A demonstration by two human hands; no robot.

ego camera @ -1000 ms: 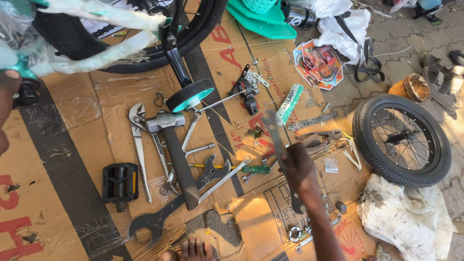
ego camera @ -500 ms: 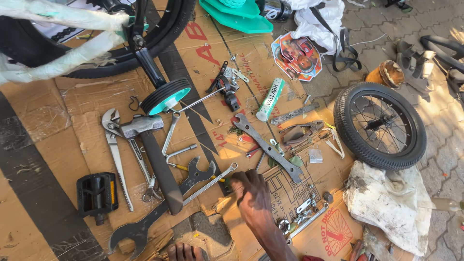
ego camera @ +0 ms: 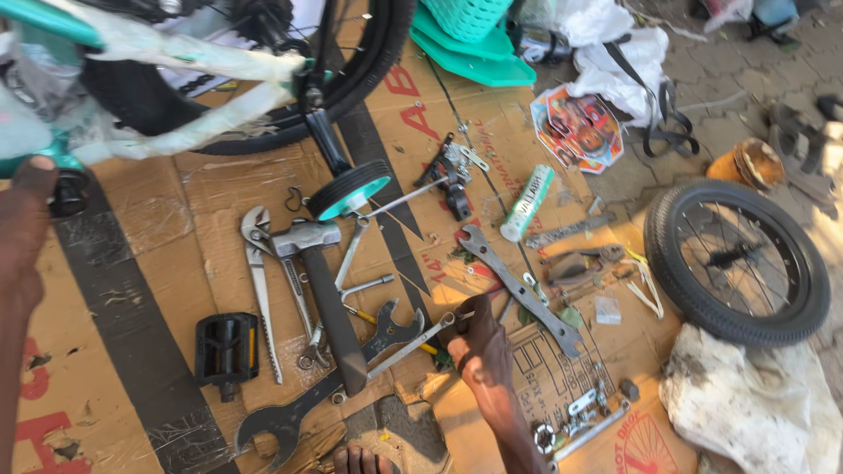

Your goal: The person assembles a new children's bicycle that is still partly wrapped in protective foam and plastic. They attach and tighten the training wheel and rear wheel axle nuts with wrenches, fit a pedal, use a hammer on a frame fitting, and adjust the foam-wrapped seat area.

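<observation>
An outdoor bicycle repair spot — wrenches (ego camera: 518,290) and a hammer (ego camera: 320,290) strewn on flattened cardboard (ego camera: 132,290), a loose wheel (ego camera: 736,261) beside it on paving.

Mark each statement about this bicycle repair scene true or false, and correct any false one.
1. The right hand touches a slim spanner on the cardboard. True.
2. The hammer stands upright. False: it lies flat.
3. The loose wheel lies on the right, beside a white cloth. True.
4. The black pedal is fitted to the wheel. False: it lies alone on the cardboard.
5. The left hand holds the hammer. False: it is at the left edge, away from it.
</observation>
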